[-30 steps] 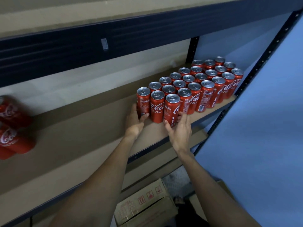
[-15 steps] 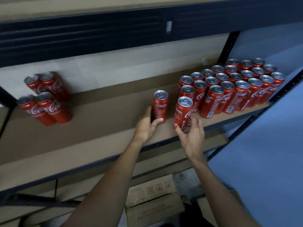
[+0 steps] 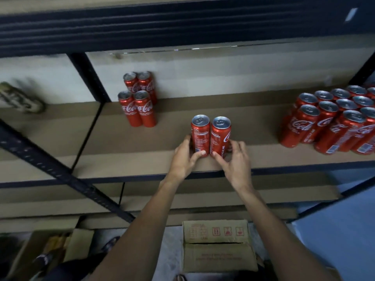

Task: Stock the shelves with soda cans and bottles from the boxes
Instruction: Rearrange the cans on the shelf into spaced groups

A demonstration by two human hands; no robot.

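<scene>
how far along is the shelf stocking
Done: a big block of cans stands at the right end of the shelf, with four more at back left. In hand: left hand and right hand each grip one can of an upright pair mid-shelf. Left: bare board between groups; the contents of the box are hidden.

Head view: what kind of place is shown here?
Probably a stockroom or a shop's back room. A dark metal rack with board shelves, groups of red soda cans standing on one shelf, and a cardboard box on the floor below all suggest it.
</scene>
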